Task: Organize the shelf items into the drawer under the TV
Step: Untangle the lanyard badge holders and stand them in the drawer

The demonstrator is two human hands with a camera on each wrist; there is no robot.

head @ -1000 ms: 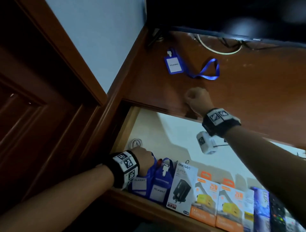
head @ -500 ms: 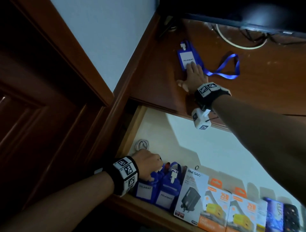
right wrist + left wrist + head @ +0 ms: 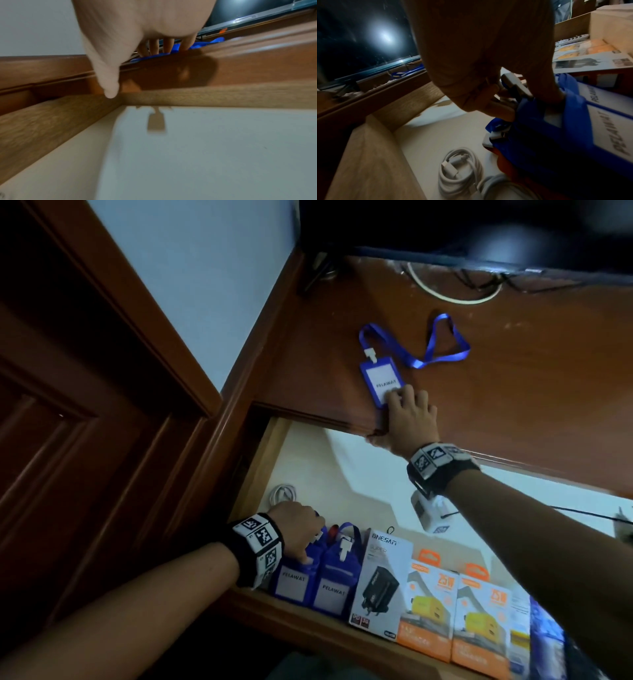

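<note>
A blue badge holder [image 3: 378,378] marked PELAWAT lies on the wooden shelf top [image 3: 534,378] under the TV, its blue lanyard [image 3: 442,347] trailing behind. My right hand [image 3: 404,409] presses its fingers [image 3: 169,46] flat on the badge's near end, thumb hanging over the shelf's front edge. Below, in the pulled-out drawer [image 3: 265,460], my left hand [image 3: 298,530] grips the clip end of a blue badge holder [image 3: 573,121]. That holder stands at the front left beside a second one [image 3: 337,580].
A row of boxes fills the drawer's front: a white charger box [image 3: 380,580] and two orange ones [image 3: 428,607]. A coiled white cable [image 3: 460,170] lies in the drawer's left corner. The dark TV [image 3: 479,227] and loose cables [image 3: 452,296] sit behind the badge.
My right hand went from a fist at the shelf edge up onto the badge, then drew back toward the front edge with the badge under its fingers. The left hand stayed on the drawer's badge holders.
</note>
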